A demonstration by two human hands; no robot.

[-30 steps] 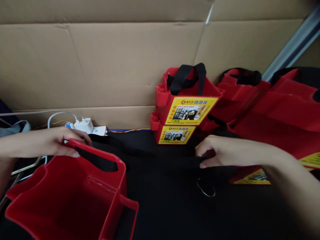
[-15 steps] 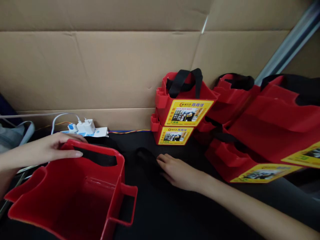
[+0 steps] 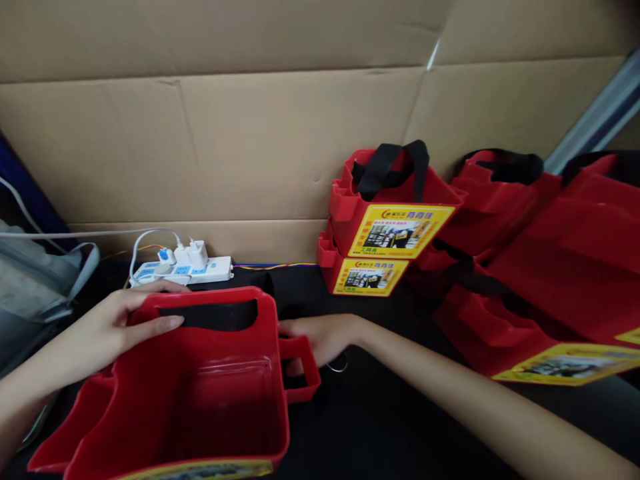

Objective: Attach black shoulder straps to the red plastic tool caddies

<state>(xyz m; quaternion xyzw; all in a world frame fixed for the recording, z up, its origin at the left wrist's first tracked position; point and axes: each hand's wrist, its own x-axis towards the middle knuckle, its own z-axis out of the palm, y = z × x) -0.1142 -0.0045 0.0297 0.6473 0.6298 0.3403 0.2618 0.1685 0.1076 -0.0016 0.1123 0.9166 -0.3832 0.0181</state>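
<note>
A red plastic tool box (image 3: pixel 235 373) tilts toward me at the front left, its hollow inside showing. My left hand (image 3: pixel 135 320) grips its back rim beside the handle slot, thumb on the near face. Black webbing strap (image 3: pixel 220 316) shows through that slot. Behind the small red side loop (image 3: pixel 307 370) is my right hand (image 3: pixel 320 337), fingers curled around black strap and partly hidden by the box. Just under the right wrist a thin metal ring (image 3: pixel 338 365) catches light against the black surface.
Stacked red tool boxes (image 3: pixel 400 180) with yellow labels and black straps stand at the back and right. A white power strip (image 3: pixel 215 269) with plugs lies behind my left hand. Cardboard (image 3: pixel 250 147) forms the back wall. A grey bag (image 3: pixel 35 273) sits at far left.
The tool box in my left hand has turned and shifted right. My right hand has moved left with the strap, from open surface to behind the box's side loop. The view has swung slightly left.
</note>
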